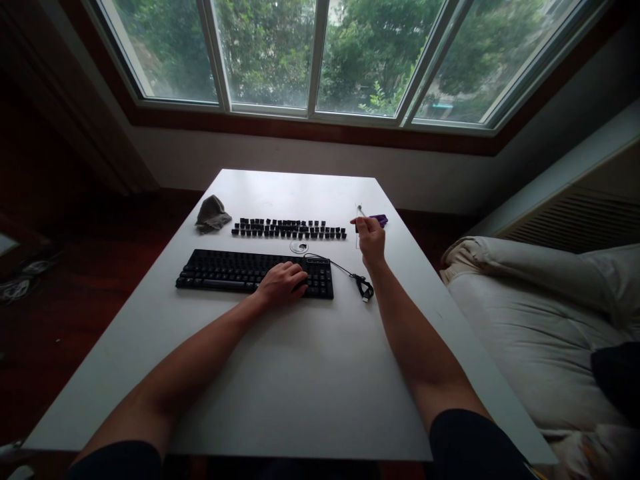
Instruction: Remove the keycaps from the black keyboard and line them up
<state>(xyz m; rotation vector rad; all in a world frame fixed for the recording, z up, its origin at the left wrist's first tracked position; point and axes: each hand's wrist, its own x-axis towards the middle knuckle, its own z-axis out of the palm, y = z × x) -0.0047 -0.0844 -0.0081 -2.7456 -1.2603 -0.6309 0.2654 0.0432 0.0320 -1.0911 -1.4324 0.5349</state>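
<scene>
The black keyboard (223, 267) lies on the white table, with its left and middle keys in place. My left hand (283, 283) rests on its right part, fingers lying over the keys and apart from the thumb. What is under the fingers is hidden. Off the table's right side, my right hand (371, 239) is closed in a pinch on a thin, light rod (362, 212) that points up and away; its exact kind is too small to tell. A purple item (381, 219) lies just behind that hand, partly covered. Rows of loose black keycaps (287, 231) stand behind the keyboard.
Between keycaps and keyboard is a small round clear dish (299, 247) with something dark in it. A bundled USB cable (364, 287) lies right of the keyboard. A crumpled grey cloth (213, 215) sits at the back left. The white table (300, 373) stands beside a cushioned seat (520, 320).
</scene>
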